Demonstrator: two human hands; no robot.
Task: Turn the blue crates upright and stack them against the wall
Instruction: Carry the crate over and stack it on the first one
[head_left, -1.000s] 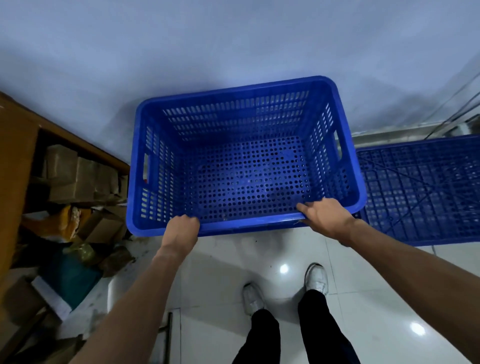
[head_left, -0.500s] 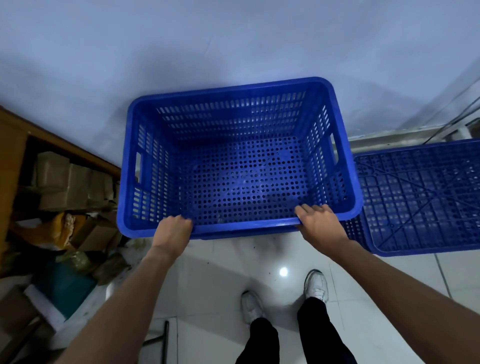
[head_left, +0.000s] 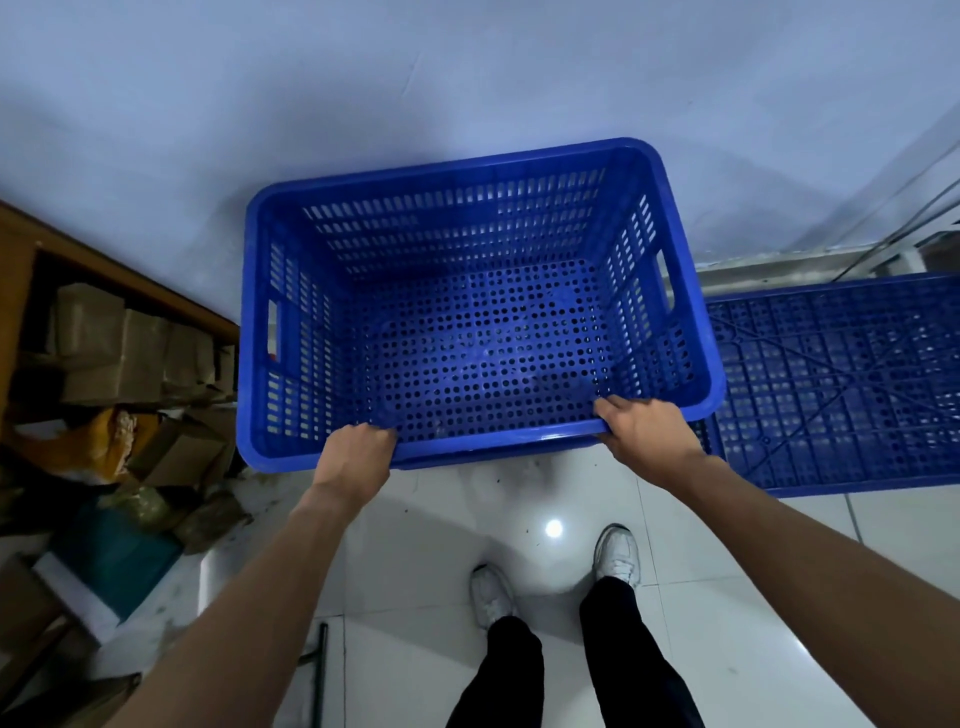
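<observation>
An upright blue perforated crate (head_left: 467, 208) sits open side up, its far rim close to the pale wall (head_left: 467, 78). My left hand (head_left: 358, 454) grips the crate's near rim at the left. My right hand (head_left: 647, 426) grips the same rim at the right, fingers curled over the edge. A darker blue edge under the near rim hints at another crate beneath; I cannot tell for sure. To the right a second blue crate (head_left: 841, 384) lies upside down, its ribbed bottom facing up.
A wooden shelf (head_left: 130, 275) with cardboard boxes (head_left: 104, 338) and loose clutter fills the left side. White glossy floor tiles (head_left: 727, 597) lie behind the crates, where my feet in white shoes (head_left: 618, 556) stand. A dark metal rod (head_left: 322, 670) lies near the lower left.
The upright crate has shifted slightly left and lower, settling nearer the wall. Both hands keep their grip on the near rim.
</observation>
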